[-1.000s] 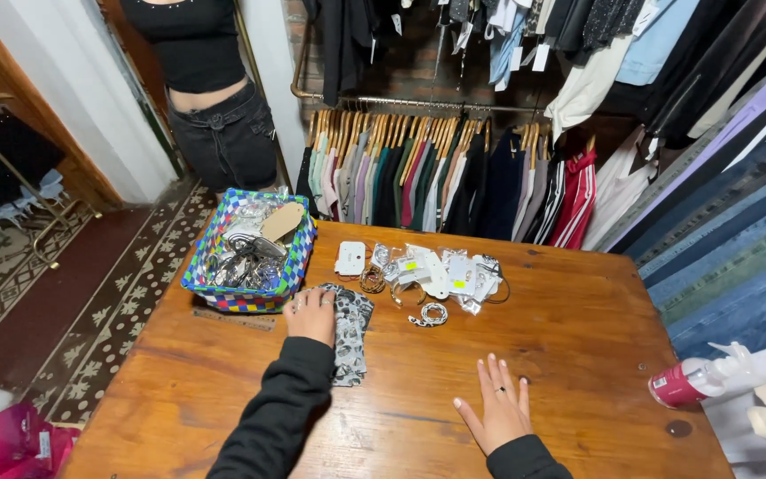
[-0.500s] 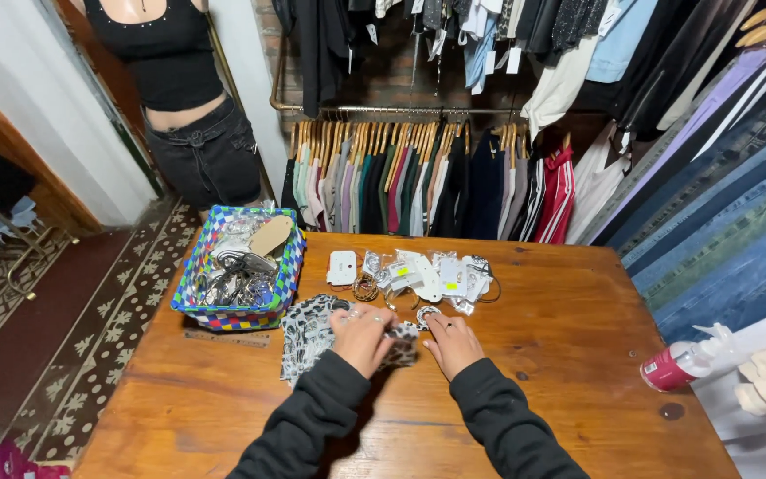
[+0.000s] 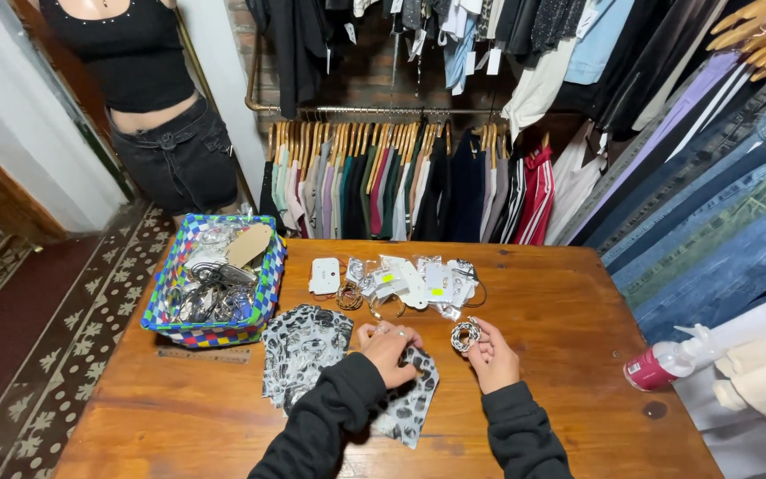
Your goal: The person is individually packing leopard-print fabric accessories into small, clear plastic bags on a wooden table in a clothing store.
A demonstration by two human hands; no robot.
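On the wooden surface (image 3: 560,319), the right hand (image 3: 492,357) held a small round silvery bracelet (image 3: 465,335), its grip clamped on the ring between thumb and fingertips, just above the wood. Just beside it, the left hand (image 3: 389,349) lay palm down on a black-and-white patterned cloth (image 3: 305,355), fingers loosely curled and pressing the fabric rather than closed around anything. That cloth spread flat under the dark sleeve toward the near edge. Beyond the hands lay a cluster of small packets and carded jewellery (image 3: 405,282), with loose hoops among them. At the left stood a woven blue basket (image 3: 266,286) filled with tangled metal pieces. A pink-capped bottle (image 3: 667,362) lay at the right edge. Another person stood past the basket.
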